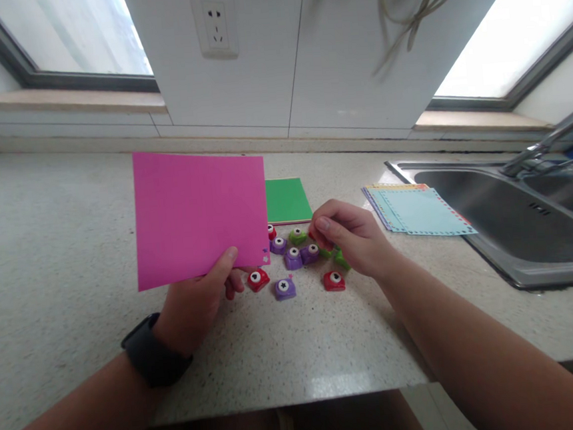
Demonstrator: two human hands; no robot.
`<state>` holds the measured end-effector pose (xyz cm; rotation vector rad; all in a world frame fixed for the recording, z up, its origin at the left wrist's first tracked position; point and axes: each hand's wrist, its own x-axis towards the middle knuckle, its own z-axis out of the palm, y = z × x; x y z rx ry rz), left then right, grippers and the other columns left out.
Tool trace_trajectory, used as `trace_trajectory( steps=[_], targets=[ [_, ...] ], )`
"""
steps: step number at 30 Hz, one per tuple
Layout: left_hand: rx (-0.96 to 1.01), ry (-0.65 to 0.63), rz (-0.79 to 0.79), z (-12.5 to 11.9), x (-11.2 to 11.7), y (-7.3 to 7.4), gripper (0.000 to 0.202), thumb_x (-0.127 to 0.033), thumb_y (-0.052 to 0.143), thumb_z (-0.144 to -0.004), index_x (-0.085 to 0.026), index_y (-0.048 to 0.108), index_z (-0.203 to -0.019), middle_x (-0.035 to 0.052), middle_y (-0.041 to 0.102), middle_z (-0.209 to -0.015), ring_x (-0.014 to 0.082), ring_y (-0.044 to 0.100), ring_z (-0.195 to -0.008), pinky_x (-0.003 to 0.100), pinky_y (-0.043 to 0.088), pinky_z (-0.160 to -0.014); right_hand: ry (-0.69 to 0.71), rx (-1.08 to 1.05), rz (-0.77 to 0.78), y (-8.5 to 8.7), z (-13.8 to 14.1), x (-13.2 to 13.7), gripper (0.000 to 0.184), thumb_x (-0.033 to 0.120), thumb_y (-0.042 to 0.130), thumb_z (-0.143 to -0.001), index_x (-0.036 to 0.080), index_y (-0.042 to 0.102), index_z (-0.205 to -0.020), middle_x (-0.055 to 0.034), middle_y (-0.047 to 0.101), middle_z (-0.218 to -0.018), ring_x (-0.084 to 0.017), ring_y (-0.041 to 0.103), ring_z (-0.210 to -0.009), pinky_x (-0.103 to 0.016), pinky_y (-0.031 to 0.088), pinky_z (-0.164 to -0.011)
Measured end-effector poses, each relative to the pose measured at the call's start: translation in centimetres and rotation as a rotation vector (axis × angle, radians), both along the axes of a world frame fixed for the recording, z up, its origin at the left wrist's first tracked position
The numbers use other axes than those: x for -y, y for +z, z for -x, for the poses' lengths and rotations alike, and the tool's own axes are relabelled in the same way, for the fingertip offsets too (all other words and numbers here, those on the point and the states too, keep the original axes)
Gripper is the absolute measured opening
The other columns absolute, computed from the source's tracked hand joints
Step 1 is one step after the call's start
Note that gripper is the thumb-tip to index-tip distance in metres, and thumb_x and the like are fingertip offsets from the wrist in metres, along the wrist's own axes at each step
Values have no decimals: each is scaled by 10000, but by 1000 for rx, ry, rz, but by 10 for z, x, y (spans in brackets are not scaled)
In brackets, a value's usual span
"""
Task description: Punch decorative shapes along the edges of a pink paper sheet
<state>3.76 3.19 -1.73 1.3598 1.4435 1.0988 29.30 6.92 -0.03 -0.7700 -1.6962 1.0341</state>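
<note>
A sheet of pink paper (199, 212) is gripped near its lower edge by my left hand (199, 306), with the thumb on its face. Small star-like and other cutouts show at its lower right corner. My right hand (352, 236) is closed over the group of small craft punches, fingers curled; whatever they may hold is hidden. Close to the left fingertips lies a red craft punch (258, 280). A purple craft punch (285, 289) with a star mark sits nearer the front, and another red craft punch (334, 281) lies below my right hand. Several purple and green punches cluster between the hands.
Behind the punches lies a stack of green paper (288, 200), partly covered by the pink sheet. Light-blue bordered cards (421, 211) rest at the right against the steel sink (500, 250) with its faucet (536, 149). A tiled wall with an outlet (216, 26) backs the speckled counter (60, 261).
</note>
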Motion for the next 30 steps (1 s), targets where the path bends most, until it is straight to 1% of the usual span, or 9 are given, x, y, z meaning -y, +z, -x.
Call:
trace_trajectory(
  steps=[6, 11, 14, 17, 20, 23, 25, 30],
  targets=[
    [2, 2, 6, -2, 1, 2, 479, -439, 540, -903, -245, 574, -467, -7, 589, -483, 157, 515, -473, 317, 497, -603, 5, 28, -34, 0, 0, 0, 199, 324, 615, -1002, 206, 628, -842, 26, 576, -694, -94, 493, -589, -254, 383, -533],
    [-49, -15, 4, -1, 0, 4, 483, -427, 517, -914, -245, 572, -469, -12, 585, -482, 150, 511, -473, 319, 498, -655, 1, 58, -57, 2, -1, 0, 204, 314, 606, -1002, 201, 624, -833, 25, 571, -683, -96, 491, -583, -254, 382, -525],
    [-49, -23, 11, 0, 0, 5, 487, -428, 510, -916, -249, 565, -467, -6, 594, -492, 159, 546, -496, 322, 504, -665, -4, 65, -67, 3, -1, 1, 202, 299, 603, -1002, 197, 629, -830, 24, 567, -675, -93, 486, -575, -250, 374, -514],
    [-41, -19, 13, 0, 0, 4, 491, -446, 512, -918, -250, 565, -471, -7, 600, -499, 161, 559, -509, 319, 506, -662, -2, 58, -68, 3, -1, 1, 194, 288, 608, -999, 194, 631, -831, 22, 570, -685, -88, 488, -575, -244, 372, -510],
    [-46, -24, 1, 1, 1, 2, 489, -438, 522, -919, -245, 572, -473, -16, 588, -486, 148, 521, -484, 307, 497, -650, 15, 12, -41, 2, 0, 1, 191, 292, 611, -1000, 197, 620, -835, 24, 572, -697, -84, 496, -579, -238, 377, -515],
    [3, -14, 3, 1, 0, -2, 473, -427, 542, -917, -240, 577, -484, -24, 591, -491, 140, 506, -478, 299, 479, -617, 26, -27, -17, 1, 0, 0, 200, 301, 611, -1002, 200, 606, -830, 26, 570, -702, -83, 500, -586, -237, 382, -525],
    [30, -2, 9, 1, 0, -4, 469, -436, 556, -915, -238, 581, -490, -26, 597, -497, 139, 509, -483, 298, 470, -605, 17, -20, -12, 1, 0, 0, 201, 301, 613, -1001, 200, 604, -827, 28, 567, -698, -83, 496, -585, -237, 377, -524],
    [15, -3, 14, 0, -1, -4, 486, -459, 552, -914, -241, 579, -481, -25, 590, -490, 139, 508, -482, 302, 474, -623, -10, 44, -40, 2, 0, 0, 199, 286, 607, -996, 196, 608, -818, 28, 562, -674, -86, 484, -571, -242, 363, -513]
  ],
)
